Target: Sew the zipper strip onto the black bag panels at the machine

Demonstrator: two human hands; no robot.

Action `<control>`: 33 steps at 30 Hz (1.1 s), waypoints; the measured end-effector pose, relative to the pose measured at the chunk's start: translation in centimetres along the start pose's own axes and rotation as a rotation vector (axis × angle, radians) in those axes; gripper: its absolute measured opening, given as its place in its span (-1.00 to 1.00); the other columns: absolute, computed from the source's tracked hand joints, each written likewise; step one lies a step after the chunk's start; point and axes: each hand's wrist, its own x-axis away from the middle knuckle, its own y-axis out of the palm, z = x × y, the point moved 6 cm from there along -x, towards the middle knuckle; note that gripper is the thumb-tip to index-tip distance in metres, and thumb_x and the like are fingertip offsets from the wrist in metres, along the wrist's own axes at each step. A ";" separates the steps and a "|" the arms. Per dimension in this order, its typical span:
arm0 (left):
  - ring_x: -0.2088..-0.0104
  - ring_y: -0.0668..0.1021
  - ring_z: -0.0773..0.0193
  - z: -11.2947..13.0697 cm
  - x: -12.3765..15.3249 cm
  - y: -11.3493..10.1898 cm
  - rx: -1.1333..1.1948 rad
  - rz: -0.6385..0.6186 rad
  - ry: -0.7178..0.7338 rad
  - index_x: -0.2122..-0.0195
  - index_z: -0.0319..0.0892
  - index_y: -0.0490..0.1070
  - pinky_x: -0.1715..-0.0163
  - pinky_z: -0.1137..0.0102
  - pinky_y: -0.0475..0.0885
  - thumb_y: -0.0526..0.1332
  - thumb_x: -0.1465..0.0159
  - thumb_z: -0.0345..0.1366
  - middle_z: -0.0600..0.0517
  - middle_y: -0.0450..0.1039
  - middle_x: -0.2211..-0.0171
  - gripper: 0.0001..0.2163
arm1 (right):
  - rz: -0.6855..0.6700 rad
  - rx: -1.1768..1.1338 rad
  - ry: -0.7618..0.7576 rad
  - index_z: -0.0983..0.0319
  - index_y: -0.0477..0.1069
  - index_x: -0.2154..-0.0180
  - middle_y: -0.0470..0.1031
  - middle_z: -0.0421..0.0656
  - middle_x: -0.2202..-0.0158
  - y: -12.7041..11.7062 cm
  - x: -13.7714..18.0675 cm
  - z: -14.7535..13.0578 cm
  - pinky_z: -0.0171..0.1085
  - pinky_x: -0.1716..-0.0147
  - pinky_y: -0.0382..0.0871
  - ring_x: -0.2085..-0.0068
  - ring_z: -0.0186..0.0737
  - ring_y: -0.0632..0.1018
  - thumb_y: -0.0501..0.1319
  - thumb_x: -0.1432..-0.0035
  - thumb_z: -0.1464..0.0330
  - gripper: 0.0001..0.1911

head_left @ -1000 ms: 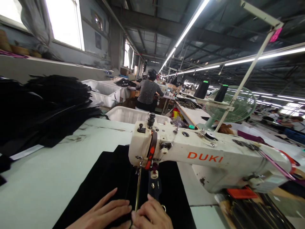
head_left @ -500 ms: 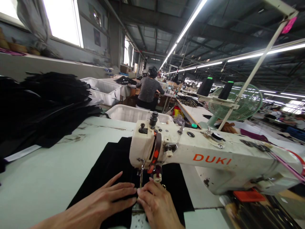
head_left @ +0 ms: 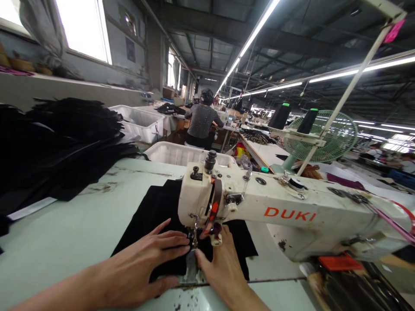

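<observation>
our two hands lie by the needle of the white sewing machine (head_left: 288,216).
our left hand (head_left: 152,255) is laid flat, fingers a little spread, on the black cloth (head_left: 152,214). our right hand (head_left: 227,263) has its thumb held away from its fingers, and the machine's head partly hides those fingers. the cloth lies on the pale green table (head_left: 65,250), partly under the machine. a big black cloth pile (head_left: 68,142) sits to our left.

fabric (head_left: 151,211) is plain black, sewing machine (head_left: 249,198)'s kinda cream with orange lettering (head_left: 289,214), bench (head_left: 65,255)'s pale mint, fan (head_left: 340,134)'s green, speckled grey top (head_left: 201,125) up ahead
</observation>
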 end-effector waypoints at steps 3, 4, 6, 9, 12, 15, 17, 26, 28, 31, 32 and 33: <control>-0.23 0.37 -0.08 -0.3 0.0 0.4 0.028 -0.032 -0.016 -0.23 -0.10 0.37 -0.26 -0.13 0.02 0.30 -0.29 -0.27 -0.10 0.36 -0.21 -0.53 | -0.012 0.025 -0.037 0.18 0.46 0.10 0.50 -0.04 0.06 0.2 -0.2 0.0 0.01 0.02 0.41 0.01 0.07 0.48 0.32 -0.05 0.45 -0.67; -0.23 0.37 -0.07 -0.4 -0.1 0.6 0.032 -0.045 -0.024 -0.24 -0.11 0.36 -0.26 -0.13 0.02 0.30 -0.29 -0.29 -0.11 0.36 -0.21 -0.53 | -0.018 0.029 -0.042 0.18 0.46 0.09 0.50 -0.04 0.06 0.3 -0.3 0.1 0.01 0.03 0.40 0.00 0.07 0.48 0.33 -0.05 0.44 -0.67; -0.22 0.39 -0.05 -0.6 -0.1 1.2 0.028 -0.035 -0.035 -0.24 -0.10 0.36 -0.27 -0.11 0.01 0.32 -0.27 -0.30 -0.11 0.37 -0.21 -0.51 | -0.024 0.013 -0.048 0.17 0.47 0.08 0.50 -0.05 0.05 0.2 -0.4 0.0 0.00 0.02 0.39 -0.01 0.07 0.47 0.35 -0.04 0.44 -0.65; -0.18 0.44 -0.05 -0.5 -0.3 2.1 -0.010 0.075 -0.035 -0.20 -0.16 0.38 -0.26 -0.08 0.11 0.39 -0.19 -0.31 -0.15 0.42 -0.17 -0.47 | 0.000 -0.066 -0.053 0.12 0.53 0.16 0.51 -0.10 0.05 -0.3 -0.7 -0.3 -0.03 0.02 0.41 0.01 0.02 0.48 0.39 -0.05 0.47 -0.72; -0.12 0.51 -0.01 -0.2 -0.5 2.7 -0.034 0.231 -0.032 -0.06 -0.19 0.44 -0.22 0.04 0.29 0.31 -0.19 -0.38 -0.12 0.51 -0.05 -0.62 | 0.026 -0.019 -0.132 0.12 0.56 0.26 0.53 -0.12 0.11 -0.8 -0.9 -1.4 -0.08 0.05 0.43 0.06 -0.02 0.50 0.40 -0.09 0.47 -0.83; -0.06 0.55 0.07 -0.5 -0.5 3.3 -0.027 0.317 -0.033 0.01 -0.15 0.46 -0.23 0.15 0.32 0.19 -0.14 -0.50 -0.05 0.53 0.02 -0.63 | -0.032 0.117 -0.323 0.18 0.54 0.19 0.56 -0.12 0.20 -0.7 -0.9 -2.9 -0.12 0.08 0.44 0.12 -0.07 0.53 0.32 -0.19 0.51 -0.84; -0.06 0.55 0.07 -1.2 -0.3 3.7 -0.026 0.327 -0.047 -0.04 -0.15 0.46 -0.20 0.18 0.36 0.16 -0.10 -0.52 -0.05 0.50 -0.03 -0.55 | -0.065 0.139 -0.399 0.24 0.51 0.10 0.57 -0.10 0.19 -0.7 -0.7 -3.5 -0.12 0.04 0.43 0.12 -0.10 0.53 0.25 -0.22 0.57 -0.77; 0.08 0.57 0.22 -2.0 0.0 3.7 -0.015 0.383 -0.073 -0.02 -0.06 0.53 0.01 0.43 0.51 0.02 -0.31 -0.48 0.00 0.47 0.07 -0.61 | -0.081 0.108 -0.415 0.33 0.50 0.11 0.57 -0.08 0.23 -0.8 -0.6 -3.7 -0.12 -0.03 0.39 0.13 -0.10 0.54 0.24 -0.18 0.62 -0.75; 0.04 0.56 0.20 -1.0 -0.2 3.4 -0.102 0.370 0.008 -0.02 -0.12 0.52 -0.05 0.40 0.48 -0.01 -0.30 -0.53 -0.04 0.47 0.04 -0.59 | -0.063 0.090 -0.353 0.25 0.52 0.19 0.58 -0.13 0.26 -0.6 -0.9 -3.3 -0.15 0.05 0.43 0.17 -0.11 0.54 0.29 -0.19 0.56 -0.83; -0.04 0.53 0.14 0.1 -0.5 3.5 -0.247 0.294 0.140 -0.02 -0.21 0.49 -0.18 0.29 0.38 -0.01 -0.26 -0.58 -0.08 0.50 0.00 -0.59 | -0.038 0.074 -0.243 0.17 0.54 0.25 0.58 -0.18 0.28 -0.5 -1.2 -2.7 -0.20 0.15 0.45 0.21 -0.12 0.54 0.35 -0.15 0.50 -0.87; -0.05 0.52 0.12 0.2 -0.6 3.8 -0.279 0.262 0.168 -0.04 -0.23 0.47 -0.21 0.25 0.35 0.00 -0.25 -0.60 -0.09 0.51 0.00 -0.58 | -0.031 0.069 -0.208 0.15 0.54 0.27 0.57 -0.18 0.27 -0.5 -1.2 -2.5 -0.20 0.15 0.46 0.20 -0.12 0.55 0.36 -0.14 0.49 -0.87; -0.06 0.52 0.09 0.1 -0.6 4.1 -0.299 0.240 0.183 -0.07 -0.24 0.44 -0.24 0.22 0.32 0.01 -0.23 -0.61 -0.09 0.52 -0.01 -0.56 | -0.022 0.065 -0.177 0.14 0.54 0.28 0.57 -0.17 0.25 -0.5 -1.1 -2.2 -0.19 0.15 0.46 0.19 -0.12 0.55 0.37 -0.13 0.48 -0.87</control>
